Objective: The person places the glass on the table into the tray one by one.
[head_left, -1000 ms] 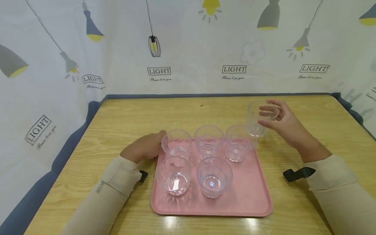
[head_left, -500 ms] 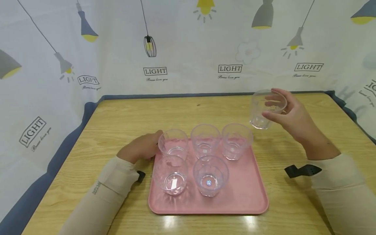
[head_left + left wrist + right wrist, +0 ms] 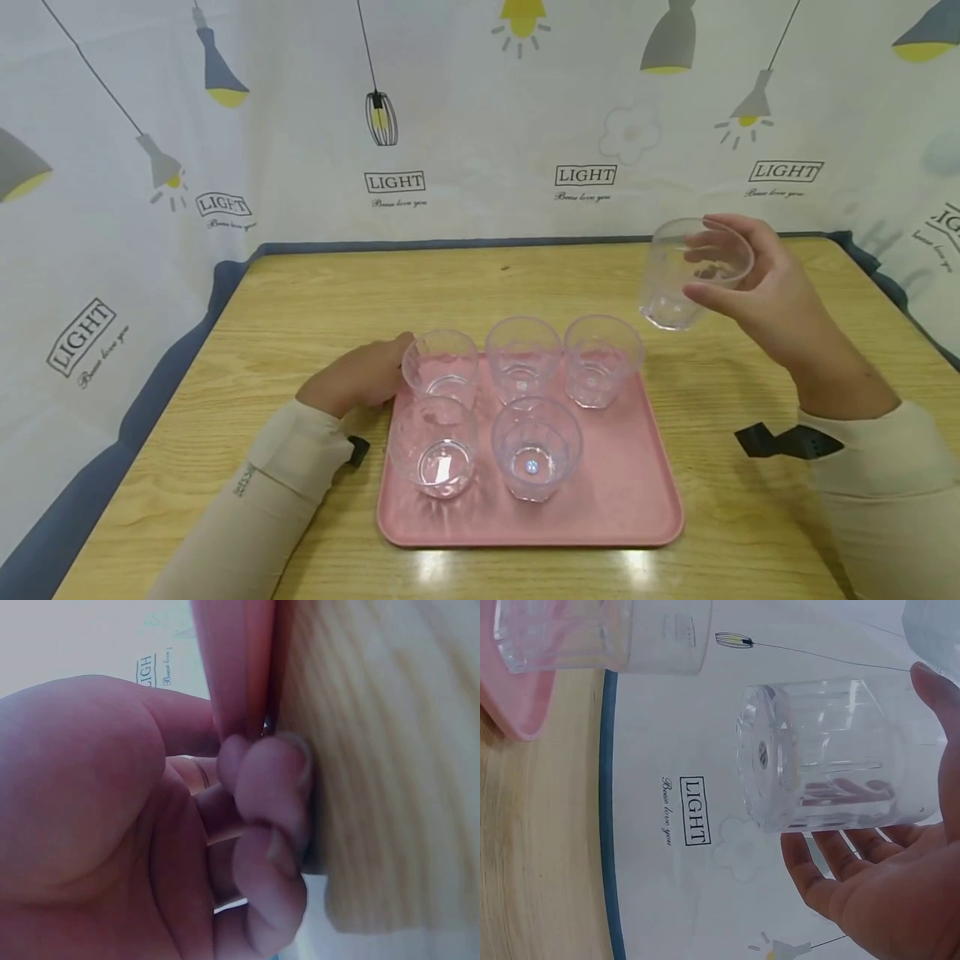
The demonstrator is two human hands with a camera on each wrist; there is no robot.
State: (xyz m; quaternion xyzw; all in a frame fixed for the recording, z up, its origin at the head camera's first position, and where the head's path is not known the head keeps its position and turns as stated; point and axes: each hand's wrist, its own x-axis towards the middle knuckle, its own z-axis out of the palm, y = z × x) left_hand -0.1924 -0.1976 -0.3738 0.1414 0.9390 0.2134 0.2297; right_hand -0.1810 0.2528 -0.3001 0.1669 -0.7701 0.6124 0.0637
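My right hand [image 3: 780,312] holds a clear plastic cup [image 3: 663,279] between thumb and fingers, raised above the table to the right of a pink tray [image 3: 626,492]. This cup leans a little, its mouth toward the palm; its faceted base [image 3: 763,757] shows in the right wrist view. At the tray's far left corner, my left hand [image 3: 360,375] grips the rim, fingers [image 3: 270,780] curled at the edge in the left wrist view. Several matching cups stand upright on the tray: three along the back, including a back right cup [image 3: 603,362], and two in front, including a front middle cup [image 3: 536,450].
The tray lies on a wood-grain table [image 3: 360,292]. Behind the table hangs a white cloth [image 3: 480,108] printed with lamps and lettering, with a blue band along its bottom. A black strap [image 3: 787,442] sits at the right sleeve cuff.
My right hand has lifted the cup up and moved it right, away from the tray's back right corner. The left hand stays at the tray's edge; the view has shifted slightly.
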